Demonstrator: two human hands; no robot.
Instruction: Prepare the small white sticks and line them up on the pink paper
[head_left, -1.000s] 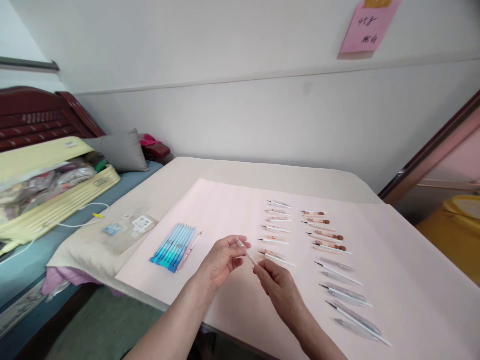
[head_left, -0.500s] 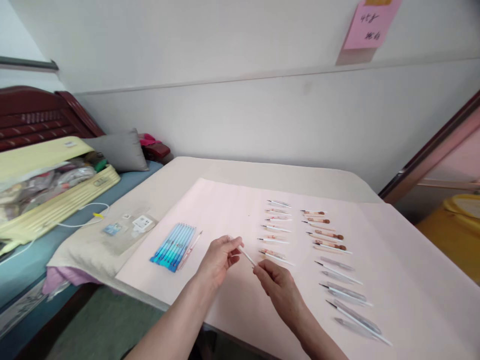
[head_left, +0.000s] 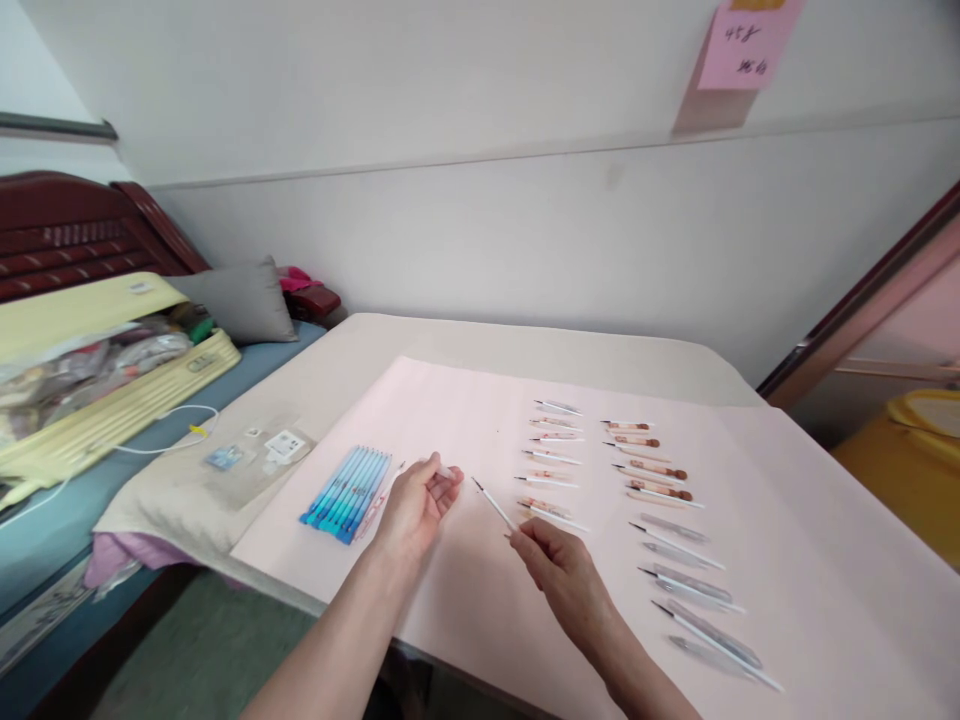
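Between the fingers of my right hand (head_left: 553, 555) is a thin white pen refill (head_left: 495, 505), its dark tip pointing up and left. My left hand (head_left: 420, 500) is closed around a short pale pen part (head_left: 445, 470), mostly covered by the fingers. A gap separates that part from the refill. Close to the left hand lies a row of blue pens (head_left: 349, 495), with a white-and-red pen (head_left: 379, 500) beside them, partly hidden by the hand. Right of my hands, pen barrels lie paired with white refills (head_left: 551, 513) in a column.
A second column holds brown-topped pens (head_left: 660, 470) and grey clear pens (head_left: 712, 630). Everything rests on a pink sheet (head_left: 465, 400) over the table. Left are a clear plastic bag (head_left: 262, 455) and a yellow container (head_left: 150, 400). A wall stands behind.
My left hand has moved left and slightly up, away from the right hand. The refill's dark tip now shows uncovered, while the right hand has stayed nearly in place.
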